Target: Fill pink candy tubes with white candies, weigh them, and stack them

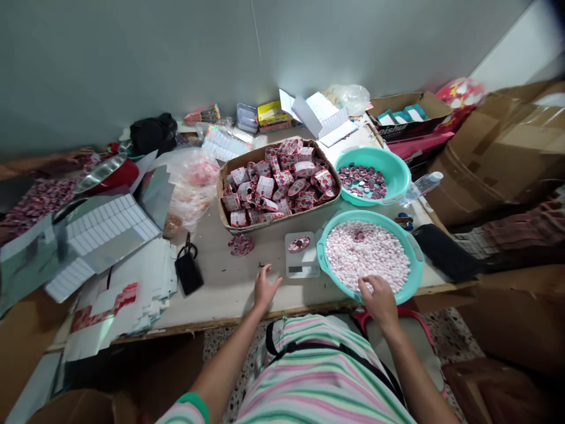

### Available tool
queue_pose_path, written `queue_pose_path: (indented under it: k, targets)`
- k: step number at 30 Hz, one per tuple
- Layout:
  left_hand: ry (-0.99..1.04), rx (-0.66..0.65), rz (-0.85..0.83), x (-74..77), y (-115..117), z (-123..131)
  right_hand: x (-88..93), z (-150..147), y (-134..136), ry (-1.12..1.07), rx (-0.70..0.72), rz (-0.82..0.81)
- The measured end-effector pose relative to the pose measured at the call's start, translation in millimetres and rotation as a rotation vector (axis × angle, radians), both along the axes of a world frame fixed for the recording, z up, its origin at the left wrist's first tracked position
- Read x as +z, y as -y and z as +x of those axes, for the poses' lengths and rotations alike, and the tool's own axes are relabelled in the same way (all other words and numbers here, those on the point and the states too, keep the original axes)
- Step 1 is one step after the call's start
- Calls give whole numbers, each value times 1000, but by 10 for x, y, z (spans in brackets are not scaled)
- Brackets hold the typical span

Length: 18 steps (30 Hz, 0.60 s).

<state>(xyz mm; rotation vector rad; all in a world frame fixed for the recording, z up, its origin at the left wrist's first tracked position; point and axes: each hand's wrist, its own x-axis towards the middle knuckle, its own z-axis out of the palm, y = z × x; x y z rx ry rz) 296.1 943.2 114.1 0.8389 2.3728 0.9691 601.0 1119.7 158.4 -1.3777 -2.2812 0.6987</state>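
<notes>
- A loose short-sleeved T-shirt (318, 371) with soft horizontal stripes of pink, mint green, white and pale grey, slightly rumpled across the front
- A solid green band (193, 402) edging the left sleeve, beside white and pink stripes
- A thin black strap (348, 348) curving across the shirt front, with a short upright length at its left end
- A bare left hand (265, 288) and a bare right hand (382, 300), the forearms uncovered below the sleeves

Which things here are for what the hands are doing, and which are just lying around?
Probably for the work:
right hand, touching pink-white pieces
teal basin holding them
left hand, beside the digital scale

Probably just lying around:
plastic water bottle
black pouch
clear plastic bag
</notes>
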Motion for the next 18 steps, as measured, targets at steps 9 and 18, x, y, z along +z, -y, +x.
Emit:
queue_pose_path:
  k: [9,18]
  targets:
    - [11,21,20,24,99,-1,-47,-46,38,9,33,16]
    - [11,18,47,24,105,39,-35,14,116,-5,46,-23]
